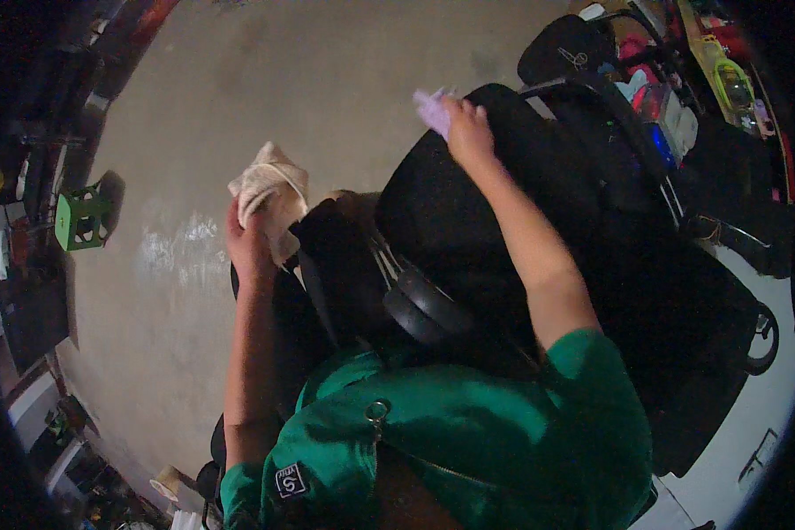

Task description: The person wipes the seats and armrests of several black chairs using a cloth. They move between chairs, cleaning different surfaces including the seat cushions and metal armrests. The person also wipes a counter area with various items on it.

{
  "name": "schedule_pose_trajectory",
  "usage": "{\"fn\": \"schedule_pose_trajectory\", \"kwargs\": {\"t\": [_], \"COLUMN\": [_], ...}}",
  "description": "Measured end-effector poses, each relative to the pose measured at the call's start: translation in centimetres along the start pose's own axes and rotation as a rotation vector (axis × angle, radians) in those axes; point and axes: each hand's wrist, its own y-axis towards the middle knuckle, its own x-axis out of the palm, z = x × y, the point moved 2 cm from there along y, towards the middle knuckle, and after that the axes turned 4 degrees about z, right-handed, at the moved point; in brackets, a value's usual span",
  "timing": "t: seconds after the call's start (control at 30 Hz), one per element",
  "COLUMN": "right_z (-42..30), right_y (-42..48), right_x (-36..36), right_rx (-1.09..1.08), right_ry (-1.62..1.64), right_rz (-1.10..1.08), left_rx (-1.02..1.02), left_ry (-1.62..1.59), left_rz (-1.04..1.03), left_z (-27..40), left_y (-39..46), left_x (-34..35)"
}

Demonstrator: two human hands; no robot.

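My left hand (246, 242) grips a bunched beige cloth (273, 180), held out over the floor on the left. A small lilac cloth (433, 112) is bunched in my right hand (470, 136). That hand is at the far edge of a large black padded piece (447, 179), which looks like a chair or seat; whether the cloth touches it I cannot tell. Between my arms are two dark rounded pads (427, 308) with thin metal supports. Much of the black material blends together in the shade.
A green plastic stool (79, 220) stands on the bare concrete floor (199, 119) to the left. Shelving with dark items lines the left rim. At the upper right are a black cushion-like piece (563, 53), assorted coloured items and a lime-green framed object (733, 86).
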Motion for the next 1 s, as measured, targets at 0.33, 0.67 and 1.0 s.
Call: {"fn": "schedule_pose_trajectory", "kwargs": {"t": [0.33,0.67,1.0], "right_z": [-9.2,9.4,-0.8], "right_y": [-15.4,-34.1,-16.5], "right_x": [1.9,-9.7,0.0], "right_rx": [-0.538,0.278,0.47], "right_ry": [0.279,0.433,0.115], "right_rz": [-0.319,-0.999,0.302], "left_rx": [-0.013,-0.064,-0.011], "left_ry": [-0.1,-0.099,-0.003], "left_rz": [0.086,-0.087,-0.118], "left_z": [-0.3,-0.6,1.0], "left_y": [-0.9,0.1,-0.4], "left_x": [-4.0,-2.3,-2.0]}}
